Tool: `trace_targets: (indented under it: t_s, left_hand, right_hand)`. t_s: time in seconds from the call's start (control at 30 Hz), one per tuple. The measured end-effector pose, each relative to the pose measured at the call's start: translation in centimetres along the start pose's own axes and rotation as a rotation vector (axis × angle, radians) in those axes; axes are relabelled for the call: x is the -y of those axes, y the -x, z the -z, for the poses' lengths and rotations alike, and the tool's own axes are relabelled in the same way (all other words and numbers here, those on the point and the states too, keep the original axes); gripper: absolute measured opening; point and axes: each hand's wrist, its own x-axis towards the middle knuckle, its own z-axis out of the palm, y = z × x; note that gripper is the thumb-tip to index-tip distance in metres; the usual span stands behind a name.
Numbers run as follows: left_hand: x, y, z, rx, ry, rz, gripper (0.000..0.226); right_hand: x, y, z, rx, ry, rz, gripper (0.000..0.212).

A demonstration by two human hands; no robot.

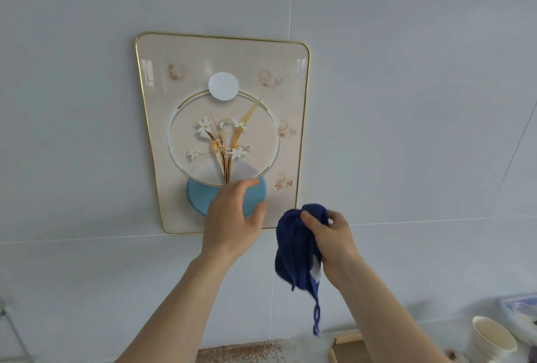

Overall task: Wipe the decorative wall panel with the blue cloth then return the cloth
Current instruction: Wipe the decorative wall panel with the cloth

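Observation:
The decorative wall panel (162,106) hangs on the grey tiled wall, beige with a gold rim, a flower picture in a ring and a blue disc at its bottom. My left hand (231,217) is raised in front of the panel's lower middle, fingers apart, over the blue disc; whether it touches the panel I cannot tell. My right hand (334,242) is just right of and below the panel's lower right corner, gripping the bunched dark blue cloth (293,249). The cloth hangs down from that hand, a thin loop dangling at its bottom.
A white paper cup (492,338) stands at the lower right, with a clear plastic container (520,309) behind it. A wooden piece (347,343) and a brown speckled surface (247,352) lie along the bottom edge. A metal rack (8,327) shows at the lower left.

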Motion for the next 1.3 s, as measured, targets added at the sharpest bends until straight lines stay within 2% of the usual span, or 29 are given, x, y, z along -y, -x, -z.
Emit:
trace_targets:
  t_s: [0.1, 0.2, 0.3, 0.37, 0.43, 0.5, 0.63, 0.77, 0.9, 1.0, 1.07, 1.2, 1.3]
  left_hand:
    - [0.6, -2.1, -0.3, -0.13, -0.252, -0.227, 0.052]
    - [0.9, -4.5, -0.6, -0.256, -0.418, -0.385, 0.057]
    - [1.5, -6.8, -1.2, -0.329, -0.555, -0.452, 0.061]
    - [2.4, -7.9, -1.6, -0.348, -0.612, -0.467, 0.061]
    - [3.5, -8.6, -2.2, -0.361, -0.622, -0.486, 0.06]
    - [4.4, -9.1, -2.8, -0.387, -0.615, -0.506, 0.059]
    - [5.3, -10.0, -4.0, -0.48, -0.609, -0.534, 0.059]
    - [5.9, -10.5, -4.8, -0.557, -0.621, -0.568, 0.058]
    - [6.1, -10.6, -5.0, -0.588, -0.623, -0.569, 0.059]
    - [6.2, -10.6, -5.1, -0.6, -0.617, -0.557, 0.059]
    - [6.2, -10.6, -5.1, -0.602, -0.62, -0.555, 0.059]
    - [6.2, -10.6, -5.1, -0.601, -0.627, -0.556, 0.059]
    - [6.0, -10.6, -5.2, -0.607, -0.621, -0.561, 0.059]
  right_hand:
    - [1.8, -0.7, -1.1, -0.15, 0.098, 0.326, 0.048]
    - [3.0, -1.8, -2.8, -0.235, 0.167, 0.632, 0.047]
    - [2.7, -3.8, -4.2, -0.255, 0.323, 0.916, 0.036]
    - [1.2, -5.2, -4.7, -0.247, 0.51, 1.088, 0.032]
    - [-1.1, -6.8, -5.1, -0.26, 0.73, 1.229, 0.032]
    - [-3.3, -8.4, -5.0, -0.266, 0.822, 1.333, 0.034]
    - [-6.4, -10.4, -4.9, -0.274, 0.87, 1.386, 0.043]
    - [-7.3, -11.4, -4.4, -0.329, 0.954, 1.485, 0.032]
    - [-4.1, -11.4, -4.1, -0.428, 0.988, 1.563, 0.026]
    - [0.0, -11.2, -4.8, -0.607, 0.909, 1.482, 0.029]
    - [2.2, -11.2, -5.6, -0.656, 0.814, 1.439, 0.033]
    - [1.4, -10.7, -6.2, -0.546, 0.691, 1.388, 0.04]
    - [-1.0, -10.6, -5.5, -0.518, 0.725, 1.376, 0.041]
